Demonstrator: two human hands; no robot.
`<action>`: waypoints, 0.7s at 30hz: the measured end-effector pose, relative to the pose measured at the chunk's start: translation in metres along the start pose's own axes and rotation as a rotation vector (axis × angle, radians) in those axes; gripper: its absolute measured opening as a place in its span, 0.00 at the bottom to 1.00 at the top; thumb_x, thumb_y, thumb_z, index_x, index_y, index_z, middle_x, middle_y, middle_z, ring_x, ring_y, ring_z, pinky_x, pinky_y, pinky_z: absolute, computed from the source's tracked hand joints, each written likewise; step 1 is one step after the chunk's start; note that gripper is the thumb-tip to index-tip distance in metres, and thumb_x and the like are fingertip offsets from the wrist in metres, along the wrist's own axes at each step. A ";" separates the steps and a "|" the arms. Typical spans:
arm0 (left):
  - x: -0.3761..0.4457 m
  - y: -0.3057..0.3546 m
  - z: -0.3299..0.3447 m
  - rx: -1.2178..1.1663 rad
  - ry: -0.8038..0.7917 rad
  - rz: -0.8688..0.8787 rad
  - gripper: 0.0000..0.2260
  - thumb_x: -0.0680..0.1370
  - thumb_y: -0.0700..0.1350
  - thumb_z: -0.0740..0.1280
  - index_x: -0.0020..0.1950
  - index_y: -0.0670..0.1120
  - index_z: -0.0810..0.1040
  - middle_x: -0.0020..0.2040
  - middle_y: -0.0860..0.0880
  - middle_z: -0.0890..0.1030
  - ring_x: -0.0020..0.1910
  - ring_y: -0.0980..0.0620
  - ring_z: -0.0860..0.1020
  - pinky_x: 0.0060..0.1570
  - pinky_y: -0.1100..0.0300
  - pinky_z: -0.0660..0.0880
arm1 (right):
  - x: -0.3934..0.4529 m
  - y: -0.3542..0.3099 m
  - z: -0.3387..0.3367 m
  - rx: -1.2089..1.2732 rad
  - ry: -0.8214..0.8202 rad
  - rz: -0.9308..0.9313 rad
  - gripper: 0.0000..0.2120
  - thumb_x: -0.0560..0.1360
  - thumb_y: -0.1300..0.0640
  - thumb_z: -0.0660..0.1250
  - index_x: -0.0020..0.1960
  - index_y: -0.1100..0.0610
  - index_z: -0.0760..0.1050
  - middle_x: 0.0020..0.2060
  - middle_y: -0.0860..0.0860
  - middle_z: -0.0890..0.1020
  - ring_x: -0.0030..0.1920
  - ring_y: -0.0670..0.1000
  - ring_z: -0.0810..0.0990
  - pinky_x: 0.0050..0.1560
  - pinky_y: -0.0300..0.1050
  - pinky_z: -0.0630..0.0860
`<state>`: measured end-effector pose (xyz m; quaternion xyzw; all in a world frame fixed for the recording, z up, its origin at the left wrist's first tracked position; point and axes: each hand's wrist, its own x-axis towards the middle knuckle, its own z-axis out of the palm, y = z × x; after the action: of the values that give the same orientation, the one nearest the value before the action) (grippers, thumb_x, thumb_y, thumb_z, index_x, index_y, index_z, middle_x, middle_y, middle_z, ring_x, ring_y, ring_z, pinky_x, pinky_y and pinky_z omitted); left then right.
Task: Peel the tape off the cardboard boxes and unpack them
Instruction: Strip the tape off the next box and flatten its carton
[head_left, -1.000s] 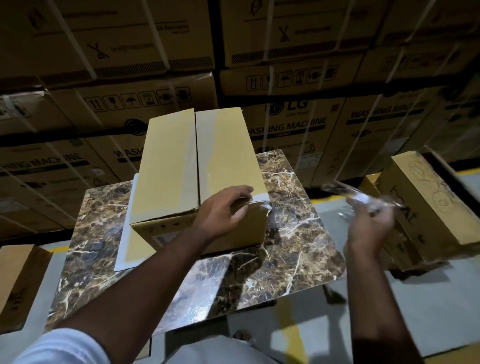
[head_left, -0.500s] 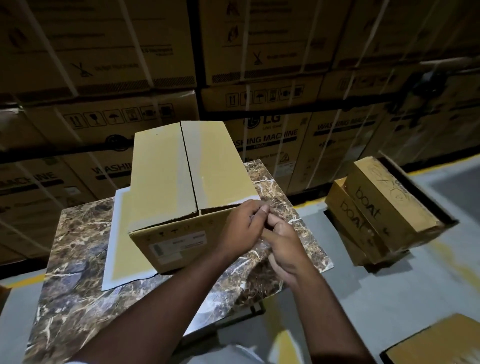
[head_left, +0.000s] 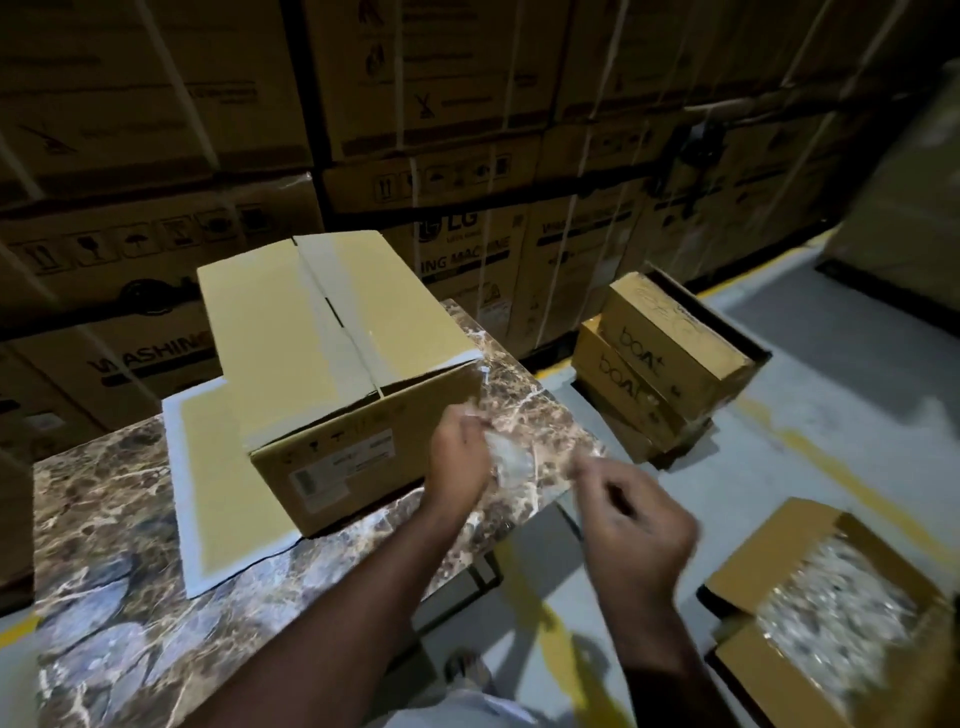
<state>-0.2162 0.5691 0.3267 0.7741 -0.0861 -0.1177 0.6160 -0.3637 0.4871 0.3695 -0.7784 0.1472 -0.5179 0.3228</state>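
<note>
My left hand (head_left: 460, 457) hangs over the right end of the marble table (head_left: 114, 525), just off the near right corner of the cardboard box (head_left: 332, 364), fingers curled, pinching one end of a clear strip of tape (head_left: 511, 460). My right hand (head_left: 636, 525) is to the right of it, past the table's edge and over the floor, fingers bent in; the blur there keeps me from telling whether it actually has the tape's other end. The strip sags crumpled between the two hands, clear of the box.

The box sits on the middle of the table, its two top flaps lying shut with a pale band along the centre seam. A flat yellow sheet with a white border (head_left: 208, 478) lies under its left side and sticks out to the left and toward me.

On the floor to the right, far side, two boat boxes (head_left: 670, 358) are stacked. Nearer, at the right edge, an open carton (head_left: 831, 623) shows a heap of crumpled clear tape. Big washing machine cartons (head_left: 457, 104) wall off the far side.
</note>
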 end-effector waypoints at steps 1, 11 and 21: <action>-0.003 -0.001 -0.005 -0.013 -0.003 -0.040 0.12 0.88 0.44 0.54 0.54 0.42 0.76 0.44 0.44 0.79 0.35 0.54 0.76 0.26 0.68 0.71 | -0.001 -0.005 -0.015 0.039 0.067 0.089 0.06 0.80 0.57 0.72 0.47 0.57 0.86 0.39 0.48 0.86 0.40 0.45 0.86 0.38 0.50 0.83; -0.110 0.012 0.055 -0.557 -1.029 -0.691 0.13 0.86 0.49 0.60 0.58 0.44 0.82 0.47 0.44 0.84 0.43 0.50 0.84 0.49 0.55 0.79 | -0.058 0.047 -0.048 -0.330 -0.140 0.205 0.27 0.86 0.39 0.52 0.52 0.56 0.82 0.47 0.49 0.83 0.51 0.52 0.79 0.51 0.53 0.77; -0.119 -0.004 0.134 -0.734 -0.612 -0.779 0.21 0.79 0.45 0.70 0.72 0.46 0.76 0.68 0.44 0.80 0.64 0.40 0.80 0.59 0.49 0.81 | -0.011 0.115 -0.190 0.052 0.557 0.923 0.17 0.83 0.47 0.65 0.37 0.53 0.72 0.30 0.48 0.73 0.29 0.46 0.71 0.35 0.42 0.67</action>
<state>-0.3689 0.4784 0.3033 0.4173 0.0764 -0.5729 0.7012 -0.5277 0.3409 0.3352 -0.4577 0.5409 -0.5127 0.4848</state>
